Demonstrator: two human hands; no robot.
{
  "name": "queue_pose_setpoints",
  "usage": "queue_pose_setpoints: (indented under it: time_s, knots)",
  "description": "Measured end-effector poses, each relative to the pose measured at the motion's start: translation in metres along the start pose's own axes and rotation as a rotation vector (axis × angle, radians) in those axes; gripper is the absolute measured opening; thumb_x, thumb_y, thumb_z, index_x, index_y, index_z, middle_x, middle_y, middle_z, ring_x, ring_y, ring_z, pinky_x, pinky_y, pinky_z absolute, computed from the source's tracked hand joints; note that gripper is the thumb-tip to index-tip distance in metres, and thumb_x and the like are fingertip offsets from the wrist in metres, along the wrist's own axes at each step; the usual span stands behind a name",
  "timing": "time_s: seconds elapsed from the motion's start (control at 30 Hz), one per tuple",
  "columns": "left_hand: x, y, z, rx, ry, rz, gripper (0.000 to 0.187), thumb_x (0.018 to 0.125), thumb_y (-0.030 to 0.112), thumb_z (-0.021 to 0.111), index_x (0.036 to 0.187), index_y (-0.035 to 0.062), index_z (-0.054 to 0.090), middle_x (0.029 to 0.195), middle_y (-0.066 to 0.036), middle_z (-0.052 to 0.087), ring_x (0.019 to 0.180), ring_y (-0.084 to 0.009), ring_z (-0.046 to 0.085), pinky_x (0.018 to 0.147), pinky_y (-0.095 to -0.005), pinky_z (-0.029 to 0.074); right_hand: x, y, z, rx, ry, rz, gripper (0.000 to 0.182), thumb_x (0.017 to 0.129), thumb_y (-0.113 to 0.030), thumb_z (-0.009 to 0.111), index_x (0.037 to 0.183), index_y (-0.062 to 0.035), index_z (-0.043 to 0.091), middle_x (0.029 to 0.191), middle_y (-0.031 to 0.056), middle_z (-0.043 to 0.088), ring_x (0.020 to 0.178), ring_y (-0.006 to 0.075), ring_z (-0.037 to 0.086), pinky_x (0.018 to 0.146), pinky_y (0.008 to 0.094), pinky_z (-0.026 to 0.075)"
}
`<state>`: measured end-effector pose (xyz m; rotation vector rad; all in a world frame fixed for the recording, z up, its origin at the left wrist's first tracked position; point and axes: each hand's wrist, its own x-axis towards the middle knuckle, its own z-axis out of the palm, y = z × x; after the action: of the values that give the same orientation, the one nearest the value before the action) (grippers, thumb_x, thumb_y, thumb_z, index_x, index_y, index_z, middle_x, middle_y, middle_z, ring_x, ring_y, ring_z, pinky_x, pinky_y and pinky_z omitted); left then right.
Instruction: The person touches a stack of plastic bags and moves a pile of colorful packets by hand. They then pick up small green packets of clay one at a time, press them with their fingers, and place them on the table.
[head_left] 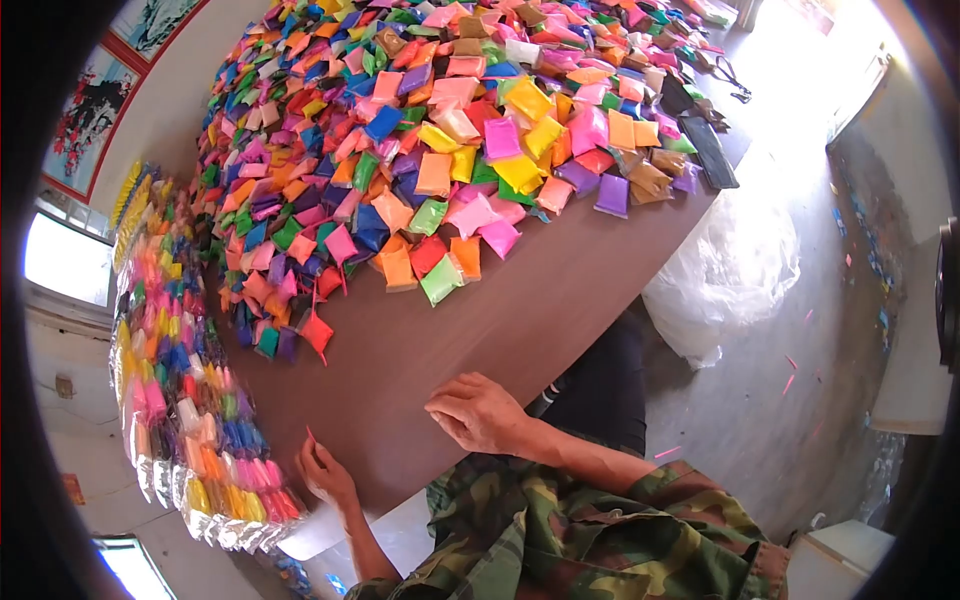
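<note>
My left hand (325, 474) is over the near left part of the brown table (400, 350), fingers curled together around a thin red piece (310, 434) whose tip sticks out. Farther right, near the table's front edge, my right hand (478, 412) is closed, knuckles up; whatever its fingers hold, if anything, is hidden. Beyond both hands lies a large heap of small colourful packets (430, 175). A red packet (317, 333) rests at the heap's near left edge, and a light green packet (441, 281) lies at its near side.
Rows of clear bags with colourful packets (205, 430) line the table's left side. A dark phone-like object (709, 152) lies at the right edge. A translucent plastic bag (725, 265) hangs beside the table, above a grey floor with pink scraps.
</note>
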<state>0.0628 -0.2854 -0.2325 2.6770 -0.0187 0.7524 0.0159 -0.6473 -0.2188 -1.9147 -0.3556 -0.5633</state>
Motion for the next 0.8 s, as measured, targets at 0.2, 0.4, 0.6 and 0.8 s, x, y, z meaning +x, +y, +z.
queue_pose_setpoints:
  time_s: [0.2,0.4,0.6,0.8]
  knots:
    - [-0.0008,-0.0011,-0.0008,0.029,0.000,0.003,0.022,0.104,0.012,0.062,0.119,-0.0004,0.071,0.113,-0.019,0.068,0.105,-0.0375,0.067,0.090,-0.0469,0.054,0.0010,0.0011,-0.0016,0.017,-0.027,-0.006,0.016,0.088,-0.006,0.076,0.102,-0.0078,0.069,0.103,0.0058,0.073,0.096,0.0278,0.070,0.086,0.0417,0.053]
    - [-0.0001,0.0009,-0.0009,0.014,-0.004,-0.014,0.022,0.104,0.012,0.061,0.120,-0.0004,0.070,0.114,-0.019,0.068,0.106,-0.0383,0.066,0.092,-0.0475,0.054,0.0011,0.0014,-0.0004,0.011,-0.027,0.000,0.014,0.088,-0.006,0.076,0.101,-0.0078,0.070,0.104,0.0047,0.075,0.096,0.0274,0.071,0.086,0.0409,0.053]
    - [0.0012,-0.0008,-0.0006,0.021,-0.004,-0.007,0.021,0.104,0.010,0.062,0.119,-0.0007,0.070,0.114,-0.019,0.068,0.104,-0.0382,0.067,0.090,-0.0471,0.055,0.0037,-0.0025,0.0001,-0.034,-0.014,0.012,0.015,0.088,-0.005,0.077,0.101,-0.0078,0.071,0.102,0.0043,0.075,0.093,0.0272,0.071,0.084,0.0402,0.053]
    - [0.0002,-0.0015,-0.0015,0.012,0.010,0.011,0.019,0.104,0.010,0.063,0.118,-0.0001,0.071,0.112,-0.018,0.068,0.101,-0.0370,0.068,0.086,-0.0458,0.057,0.0034,-0.0020,0.0038,-0.061,-0.027,0.006,0.017,0.088,-0.004,0.078,0.103,-0.0072,0.071,0.102,0.0051,0.076,0.092,0.0274,0.071,0.082,0.0399,0.054]
